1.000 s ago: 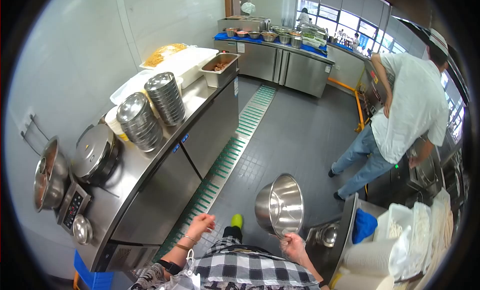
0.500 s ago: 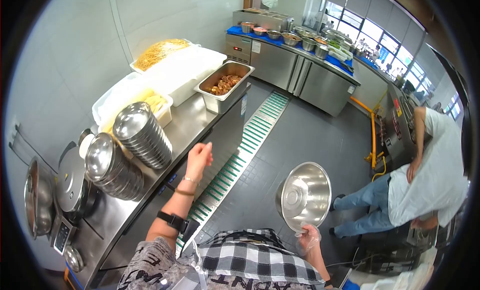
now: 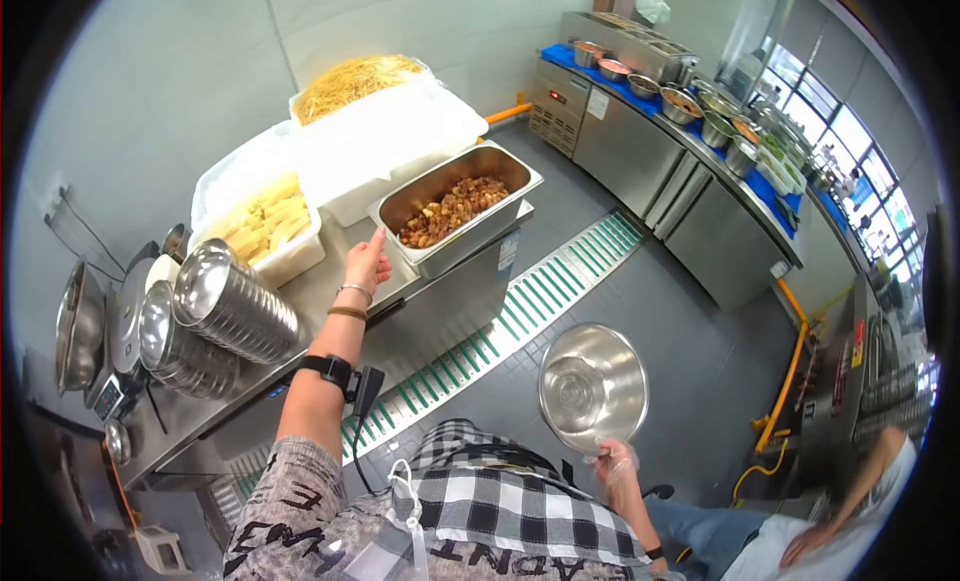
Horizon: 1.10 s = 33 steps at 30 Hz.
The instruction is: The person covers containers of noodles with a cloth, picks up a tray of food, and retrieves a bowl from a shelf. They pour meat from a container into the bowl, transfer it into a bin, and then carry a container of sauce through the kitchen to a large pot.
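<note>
My right hand [image 3: 614, 463], in a clear plastic glove, grips the near rim of a large steel mixing bowl [image 3: 612, 381]. The bowl is tilted toward me over the floor, its shiny inside in view. My bare left hand [image 3: 369, 262] reaches over the counter's front edge, one finger stretched out and nothing held. Its fingertip is right at the near left corner of a deep steel pan [image 3: 440, 260]. Browned chunks of food [image 3: 452, 213] lie in that pan. A white tub [image 3: 305, 243] of pale yellow pieces stands left of this hand.
Stacked steel bowls [image 3: 245, 306] and a scale [image 3: 107, 397] occupy the left counter. Noodles [image 3: 355, 86] sit behind a white lid [image 3: 395, 131]. A grated drain [image 3: 545, 296] crosses the floor. At lower right, close by, is a person [image 3: 830, 531]. Filled bowls [image 3: 680, 106] line the far counter.
My left hand has come up to the pan's corner, one finger now extended. The view has swung left, and I am closer to the pan. My right hand keeps the bowl.
</note>
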Each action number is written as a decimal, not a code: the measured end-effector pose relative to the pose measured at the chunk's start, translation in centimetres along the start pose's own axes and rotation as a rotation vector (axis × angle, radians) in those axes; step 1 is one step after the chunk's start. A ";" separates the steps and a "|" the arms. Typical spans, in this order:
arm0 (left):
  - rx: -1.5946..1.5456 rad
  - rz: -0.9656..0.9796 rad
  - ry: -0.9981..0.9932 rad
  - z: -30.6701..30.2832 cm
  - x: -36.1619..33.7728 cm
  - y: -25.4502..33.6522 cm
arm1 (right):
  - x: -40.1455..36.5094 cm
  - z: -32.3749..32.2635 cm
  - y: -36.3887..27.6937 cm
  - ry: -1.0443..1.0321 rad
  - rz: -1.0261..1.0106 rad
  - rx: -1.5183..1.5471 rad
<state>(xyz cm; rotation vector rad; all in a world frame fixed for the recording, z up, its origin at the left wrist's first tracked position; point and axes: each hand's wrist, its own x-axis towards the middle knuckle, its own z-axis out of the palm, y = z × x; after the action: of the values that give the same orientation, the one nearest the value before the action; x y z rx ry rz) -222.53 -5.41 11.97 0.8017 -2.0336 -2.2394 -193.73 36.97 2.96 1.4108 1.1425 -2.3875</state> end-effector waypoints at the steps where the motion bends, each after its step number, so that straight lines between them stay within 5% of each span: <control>1: -0.001 -0.008 0.017 0.7 0.8 0.4 | 1.4 0.8 -1.4 -0.031 -0.013 -0.041; 5: 0.045 -0.059 0.148 4.0 3.6 1.0 | 5.5 6.2 -7.1 -0.088 -0.018 -0.088; 7: -0.091 0.202 0.189 4.4 5.6 -1.2 | 8.2 7.8 -9.3 -0.087 -0.004 -0.107; 12: -0.358 0.208 0.236 5.2 5.1 -0.2 | 12.5 13.7 -15.3 -0.100 0.007 -0.243; 22: 0.090 0.490 0.275 9.4 -2.3 12.8 | 16.5 23.5 -25.3 -0.025 -0.076 -0.593; 25: 0.123 0.509 0.375 11.0 -5.2 15.9 | 17.1 27.9 -27.4 -0.264 -0.180 -0.736; 27: 0.218 0.611 0.478 12.3 -6.5 17.1 | 18.1 31.5 -28.1 -0.433 0.019 -0.863; 33: 0.726 0.901 0.799 16.0 -8.0 17.5 | 18.7 41.3 -24.9 -0.694 0.134 -0.957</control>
<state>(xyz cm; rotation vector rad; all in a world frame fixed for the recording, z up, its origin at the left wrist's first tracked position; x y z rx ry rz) -227.22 9.44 31.56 0.4721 -2.0693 -0.5736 -244.23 31.26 12.54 0.3003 1.5364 -1.5748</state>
